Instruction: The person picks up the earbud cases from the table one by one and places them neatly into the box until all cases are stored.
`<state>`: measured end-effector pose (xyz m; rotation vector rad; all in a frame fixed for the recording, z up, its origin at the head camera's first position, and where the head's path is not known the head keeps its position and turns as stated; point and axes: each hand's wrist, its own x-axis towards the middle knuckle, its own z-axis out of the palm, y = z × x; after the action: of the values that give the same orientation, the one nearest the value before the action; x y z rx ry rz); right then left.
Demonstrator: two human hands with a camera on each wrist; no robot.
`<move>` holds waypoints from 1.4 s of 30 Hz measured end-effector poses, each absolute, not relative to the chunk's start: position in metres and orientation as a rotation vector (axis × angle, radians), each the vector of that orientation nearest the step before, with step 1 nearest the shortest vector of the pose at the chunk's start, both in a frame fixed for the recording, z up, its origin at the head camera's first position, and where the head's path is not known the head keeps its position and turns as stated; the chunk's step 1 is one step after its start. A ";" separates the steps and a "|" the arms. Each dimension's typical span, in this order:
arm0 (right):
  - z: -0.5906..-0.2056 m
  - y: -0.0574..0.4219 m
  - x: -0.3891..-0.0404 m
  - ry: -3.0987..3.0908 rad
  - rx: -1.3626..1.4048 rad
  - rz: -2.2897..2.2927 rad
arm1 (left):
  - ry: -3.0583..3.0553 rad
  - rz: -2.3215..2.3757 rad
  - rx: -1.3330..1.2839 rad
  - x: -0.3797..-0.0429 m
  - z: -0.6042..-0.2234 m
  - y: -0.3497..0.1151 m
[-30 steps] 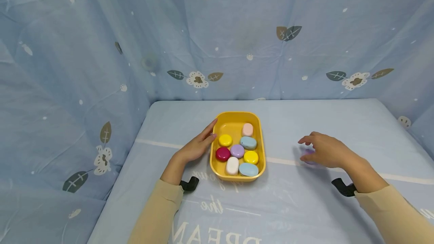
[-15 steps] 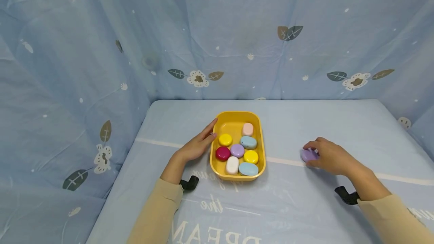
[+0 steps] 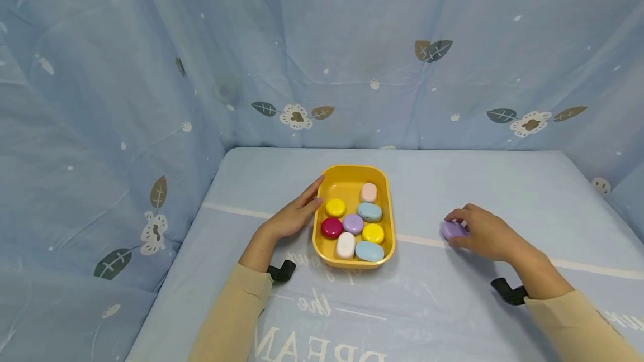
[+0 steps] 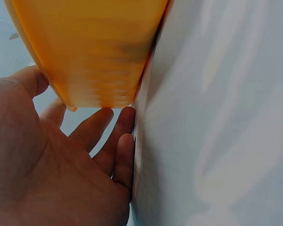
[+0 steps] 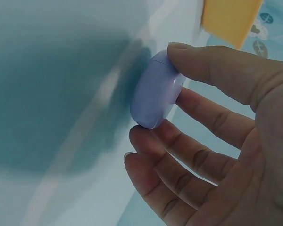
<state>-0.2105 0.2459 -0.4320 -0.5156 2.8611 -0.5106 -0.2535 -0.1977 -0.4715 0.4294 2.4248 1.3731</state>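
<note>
My right hand [image 3: 487, 233] pinches a small rounded purple case [image 3: 453, 230] between thumb and fingers. A thin seam runs near one end of the purple case [image 5: 155, 94] in the right wrist view, and a shadow lies on the cloth beside it. My left hand [image 3: 290, 218] rests against the left side of a yellow tray [image 3: 389, 211]. In the left wrist view, the thumb of my left hand [image 4: 70, 155] meets the tray's rim, and its fingers touch the yellow wall. Inside the tray lie several similar rounded pieces, including a dark red one [image 3: 331, 228] and a purple one [image 3: 353, 224].
A pale blue printed cloth [image 3: 427, 306] covers the table, with matching blue fabric [image 3: 352, 43] hanging behind and at the sides. Also in the tray are a white piece [image 3: 345, 246], a pink one [image 3: 369, 192], yellow ones and blue ones.
My right hand has come down onto the loose purple case, gripped it, and shifted slightly left with it. The left hand stays at the tray.
</note>
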 end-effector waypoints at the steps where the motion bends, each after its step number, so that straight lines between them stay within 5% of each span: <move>1: -0.431 0.245 -0.211 2.866 -0.523 -0.511 | 2.424 1.374 0.432 -0.254 -0.471 -0.197; 42: -0.351 0.103 -0.287 2.767 -0.762 -0.475 | 2.420 1.364 0.384 -0.252 -0.470 -0.197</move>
<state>-0.2867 0.1028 -0.3512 -0.7616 2.7674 -0.4751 -0.2517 -0.1967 -0.4703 0.3845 2.4201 1.3643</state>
